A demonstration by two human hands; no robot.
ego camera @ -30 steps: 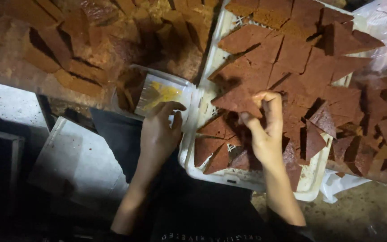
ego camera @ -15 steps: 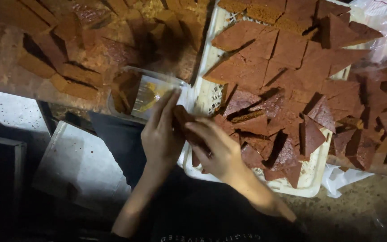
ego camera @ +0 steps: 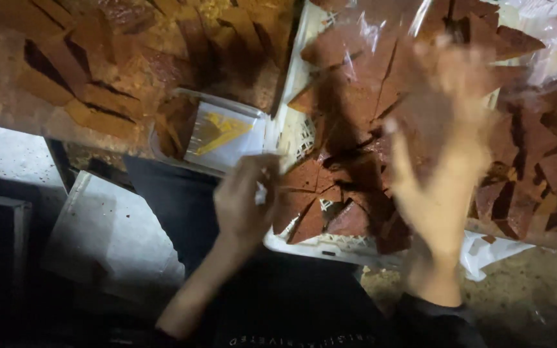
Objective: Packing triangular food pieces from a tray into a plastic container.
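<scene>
White plastic crate (ego camera: 304,138), perforated lattice walls, smooth and slightly glossy. Brown triangular slabs (ego camera: 349,109) inside look matt, grainy and rough at the cut edges; clear plastic film (ego camera: 388,32) over them is thin, crinkled, shiny. Small clear plastic pack (ego camera: 224,132) glossy too.

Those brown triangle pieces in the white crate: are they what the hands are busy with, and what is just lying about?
In use:
brown triangular pieces
white crate
clear plastic film
left hand
right hand

Lying about:
grey slabs
small clear packet
</scene>
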